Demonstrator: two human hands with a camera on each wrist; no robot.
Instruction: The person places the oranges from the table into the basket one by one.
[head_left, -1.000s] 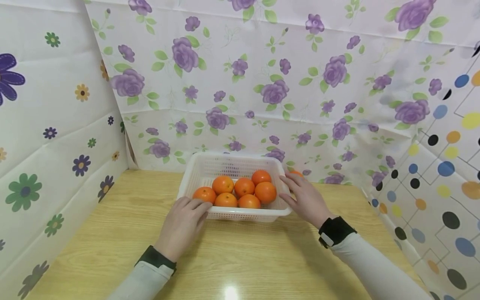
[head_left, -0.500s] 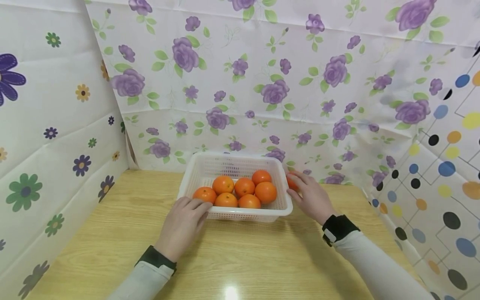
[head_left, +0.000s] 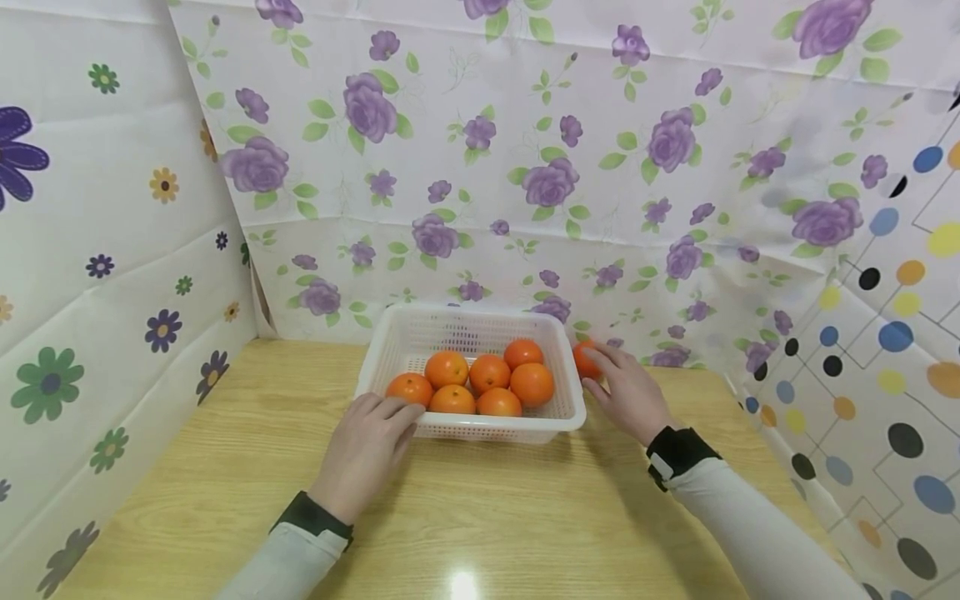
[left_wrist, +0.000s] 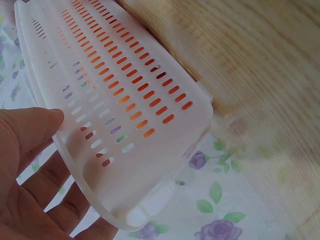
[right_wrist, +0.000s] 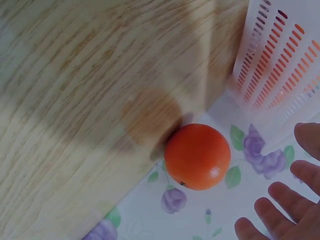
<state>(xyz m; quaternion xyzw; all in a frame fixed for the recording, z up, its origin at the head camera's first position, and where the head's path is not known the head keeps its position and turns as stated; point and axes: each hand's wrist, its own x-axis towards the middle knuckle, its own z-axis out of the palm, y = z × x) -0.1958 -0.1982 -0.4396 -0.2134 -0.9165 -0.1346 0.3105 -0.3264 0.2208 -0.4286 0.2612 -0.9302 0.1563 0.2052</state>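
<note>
Partly hidden behind the basket (head_left: 570, 417), the loose orange (head_left: 583, 360) sits by the right hand (head_left: 630, 392), fingers (right_wrist: 280, 197) spread.

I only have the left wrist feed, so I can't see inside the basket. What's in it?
Observer: Seven oranges lie in the basket.
Operator: Any fruit outside it?
Observer: One loose orange sits on the table, just right of the basket, by the flowered wall.
Operator: Where's the right hand?
Observer: The right hand is beside that loose orange with its fingers straight. The right wrist view shows a gap between them, so no contact.
</note>
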